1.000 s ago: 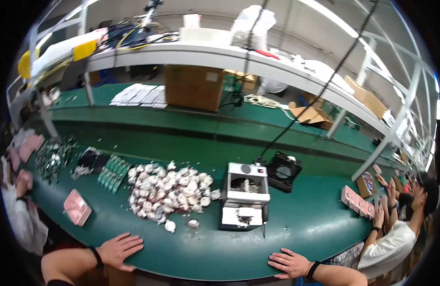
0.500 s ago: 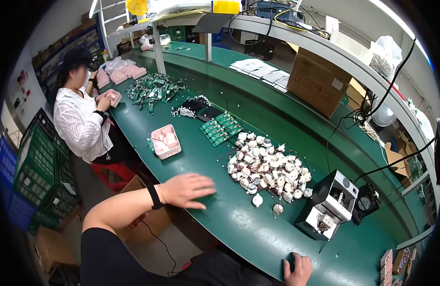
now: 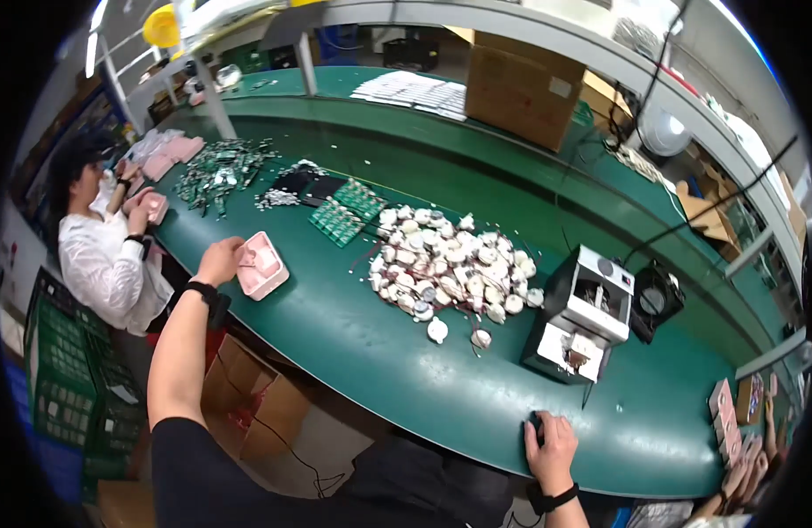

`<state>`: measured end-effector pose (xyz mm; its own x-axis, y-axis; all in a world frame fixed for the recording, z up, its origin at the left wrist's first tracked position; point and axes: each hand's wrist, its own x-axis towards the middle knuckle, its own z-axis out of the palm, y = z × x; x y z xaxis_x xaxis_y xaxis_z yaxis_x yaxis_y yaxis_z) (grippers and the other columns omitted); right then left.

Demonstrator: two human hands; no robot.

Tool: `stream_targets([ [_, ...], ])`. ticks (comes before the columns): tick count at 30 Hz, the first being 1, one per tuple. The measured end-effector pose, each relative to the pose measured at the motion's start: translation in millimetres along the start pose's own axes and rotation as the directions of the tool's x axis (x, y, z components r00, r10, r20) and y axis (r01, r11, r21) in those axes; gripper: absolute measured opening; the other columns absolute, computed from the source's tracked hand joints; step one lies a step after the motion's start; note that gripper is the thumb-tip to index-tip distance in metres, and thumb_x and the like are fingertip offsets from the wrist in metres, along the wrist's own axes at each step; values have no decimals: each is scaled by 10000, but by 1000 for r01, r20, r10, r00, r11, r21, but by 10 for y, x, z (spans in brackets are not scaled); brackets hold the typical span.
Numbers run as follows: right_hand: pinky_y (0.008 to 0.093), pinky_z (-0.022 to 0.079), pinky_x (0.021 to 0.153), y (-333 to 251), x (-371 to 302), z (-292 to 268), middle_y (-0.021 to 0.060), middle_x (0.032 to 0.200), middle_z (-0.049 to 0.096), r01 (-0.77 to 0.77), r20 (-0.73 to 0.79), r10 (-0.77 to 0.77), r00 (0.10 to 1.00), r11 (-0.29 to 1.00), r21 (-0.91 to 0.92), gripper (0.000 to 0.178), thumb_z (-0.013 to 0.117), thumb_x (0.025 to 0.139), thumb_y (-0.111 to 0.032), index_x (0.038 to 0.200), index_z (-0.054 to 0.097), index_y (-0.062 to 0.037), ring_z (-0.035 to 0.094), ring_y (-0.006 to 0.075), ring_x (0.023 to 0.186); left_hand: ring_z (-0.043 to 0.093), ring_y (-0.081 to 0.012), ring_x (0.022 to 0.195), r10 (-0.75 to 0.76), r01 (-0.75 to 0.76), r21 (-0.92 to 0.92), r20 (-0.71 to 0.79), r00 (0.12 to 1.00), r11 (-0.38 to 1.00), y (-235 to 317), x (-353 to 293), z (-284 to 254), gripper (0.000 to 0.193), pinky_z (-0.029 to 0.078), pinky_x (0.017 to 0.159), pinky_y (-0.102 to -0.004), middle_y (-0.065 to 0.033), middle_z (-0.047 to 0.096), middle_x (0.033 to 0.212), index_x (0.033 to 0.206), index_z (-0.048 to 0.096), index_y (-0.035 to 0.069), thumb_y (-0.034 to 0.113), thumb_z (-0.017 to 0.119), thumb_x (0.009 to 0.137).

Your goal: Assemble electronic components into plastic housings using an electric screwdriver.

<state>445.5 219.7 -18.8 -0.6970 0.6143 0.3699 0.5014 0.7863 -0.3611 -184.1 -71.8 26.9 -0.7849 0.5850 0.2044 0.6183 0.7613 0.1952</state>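
Note:
My left hand (image 3: 221, 262) is at the left rim of an open pink plastic box (image 3: 263, 280), its fingers closed against that edge. The fingertips are partly hidden. A small part with a thin wire shows inside the box. My right hand (image 3: 552, 443) rests on the green table's near side with its fingers curled in, and nothing shows in it. Ahead of it is a black and white machine (image 3: 577, 321). Between my hands, farther back, lies a heap of small white motors with wires (image 3: 454, 260). Two single motors, one of them a white motor (image 3: 437, 330), sit in front of the heap.
Green circuit board panels (image 3: 349, 211), black wires (image 3: 291, 187) and a pile of small boards (image 3: 221, 172) lie to the left. A co-worker (image 3: 102, 238) holds a pink box at far left. Pink boxes (image 3: 724, 422) and another person's hands (image 3: 749, 471) are at lower right.
My left hand has moved left and away from me, from over the bare table to the pink box's rim. My right hand stays on the table. The view has turned to the right.

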Motion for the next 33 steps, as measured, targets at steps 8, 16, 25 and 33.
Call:
stream_targets([
  [8,389,500,649,70,39,75,98,747,597,29,-11,-30,999,999,-45,236,774,814,-151,998,663,-55,607,286,720,695,-367,745,148,-134,-126,114,982,983,943,-604,-106,171,533,668,-416,-206,701,804,954,708,2,165,675,913],
  [16,383,455,588,53,-6,75,70,670,538,58,-93,-59,994,998,-21,224,782,793,-101,972,660,-47,555,259,639,662,-215,610,369,-224,-466,246,896,856,2213,-1486,70,168,512,582,-333,-161,676,724,953,654,-38,127,680,934],
  [25,338,492,584,84,-24,39,96,700,629,-223,-177,287,941,923,313,99,749,856,-89,914,693,-30,606,234,609,683,-236,638,431,-188,-620,268,861,762,3304,-1952,364,205,525,580,-358,-130,674,720,1048,644,-7,141,708,921],
  [33,274,512,587,131,-58,38,98,776,687,-263,-138,345,928,873,411,89,706,905,-67,936,701,16,639,151,613,679,-239,766,557,-627,-240,-302,774,741,3302,-1521,516,340,554,640,-368,-132,609,1204,1150,639,54,120,770,843],
])
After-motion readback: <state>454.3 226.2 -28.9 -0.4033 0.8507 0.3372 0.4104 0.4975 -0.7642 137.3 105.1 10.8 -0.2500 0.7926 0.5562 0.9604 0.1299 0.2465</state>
